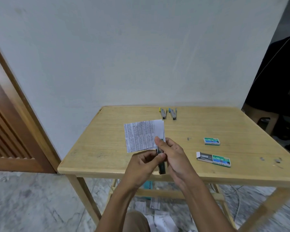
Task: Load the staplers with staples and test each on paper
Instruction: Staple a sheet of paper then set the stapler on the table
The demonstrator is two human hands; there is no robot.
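At lower centre, the left hand [144,163] and right hand [172,154] are both gripping a dark stapler [161,166] over the table's [107,148] front edge, possibly touching the printed paper [141,134] behind. An open staple box [214,159] is lying to the right.

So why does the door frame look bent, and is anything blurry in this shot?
Head view: the wide lens bows the door frame and the edges of the table; the bottom right corner smears; lighting is soft, with faint shadows; print on the paper is too small to read.
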